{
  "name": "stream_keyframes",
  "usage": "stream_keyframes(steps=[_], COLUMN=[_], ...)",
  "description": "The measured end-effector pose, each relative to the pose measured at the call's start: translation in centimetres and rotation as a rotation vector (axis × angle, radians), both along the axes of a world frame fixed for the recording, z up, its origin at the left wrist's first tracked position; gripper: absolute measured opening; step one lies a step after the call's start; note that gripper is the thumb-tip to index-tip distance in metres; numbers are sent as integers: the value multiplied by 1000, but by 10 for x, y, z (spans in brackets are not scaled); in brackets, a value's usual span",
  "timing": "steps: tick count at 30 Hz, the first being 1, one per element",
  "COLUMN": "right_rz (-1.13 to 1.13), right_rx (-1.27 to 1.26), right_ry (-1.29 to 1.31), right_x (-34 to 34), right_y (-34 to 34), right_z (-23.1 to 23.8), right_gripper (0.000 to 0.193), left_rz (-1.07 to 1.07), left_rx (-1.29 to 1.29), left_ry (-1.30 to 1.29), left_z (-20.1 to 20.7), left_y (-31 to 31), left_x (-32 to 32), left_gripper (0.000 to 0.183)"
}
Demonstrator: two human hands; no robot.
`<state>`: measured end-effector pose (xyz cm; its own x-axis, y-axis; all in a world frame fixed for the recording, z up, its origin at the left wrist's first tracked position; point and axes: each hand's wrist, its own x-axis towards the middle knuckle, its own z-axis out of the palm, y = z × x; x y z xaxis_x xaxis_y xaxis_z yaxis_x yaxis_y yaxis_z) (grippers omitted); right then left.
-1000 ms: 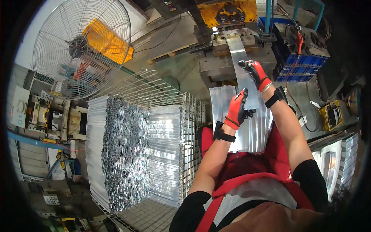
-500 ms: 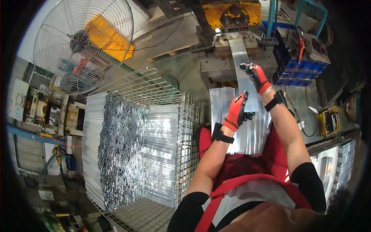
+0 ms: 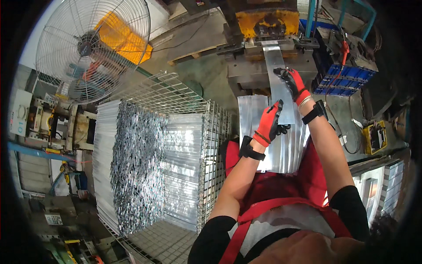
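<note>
A long, flat metal strip [image 3: 275, 66] runs from the press [image 3: 268, 25] at the far side back toward me, its far end at the die. My right hand [image 3: 293, 83], in a red and black glove, grips the strip's right edge around mid-length. Near the close end, my left hand [image 3: 269, 122], gloved alike, holds the left edge, thumb on top and fingers partly hidden beneath. Below the strip, a stack of similar metal strips [image 3: 253, 114] lies over my lap, against the red apron [image 3: 268, 189].
On my left stands a wire cage [image 3: 215, 154] packed with stacked metal strips [image 3: 182, 167]. A large fan [image 3: 90, 48] is beyond it. Blue crates [image 3: 345, 81] sit right of the press, and a yellow bin [image 3: 375, 137] is on the floor at right. A cable hangs nearby.
The yellow block of the press sits slightly lower over the die. Both hands keep their grip on the strip, nearly in the same place. The view has shifted slightly.
</note>
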<state>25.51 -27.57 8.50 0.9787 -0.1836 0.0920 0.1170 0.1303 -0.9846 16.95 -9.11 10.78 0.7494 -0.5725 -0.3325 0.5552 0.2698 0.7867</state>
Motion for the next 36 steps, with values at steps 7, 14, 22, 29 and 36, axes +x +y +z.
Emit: stream_keyframes(steps=[7, 14, 22, 29, 36], right_rz=[40, -385, 86, -81, -229], right_rx=[143, -756, -1706, -1073, -149], right_ry=[-79, -74, -540, -246, -58], right_x=[5, -70, -147, -133, -56], right_y=[10, 11, 24, 6, -7], right_z=[8, 26, 106, 81, 32], right_gripper=[28, 57, 46, 24, 11], left_rz=[-38, -154, -338, 524, -99], left_rx=[-161, 491, 1222, 748, -217], left_ry=[-81, -638, -1518, -1309, 73], left_z=[-21, 23, 48, 49, -27], left_y=[9, 64, 106, 97, 28], left_x=[11, -25, -39, -5, -15], left_gripper=[39, 20, 27, 54, 54])
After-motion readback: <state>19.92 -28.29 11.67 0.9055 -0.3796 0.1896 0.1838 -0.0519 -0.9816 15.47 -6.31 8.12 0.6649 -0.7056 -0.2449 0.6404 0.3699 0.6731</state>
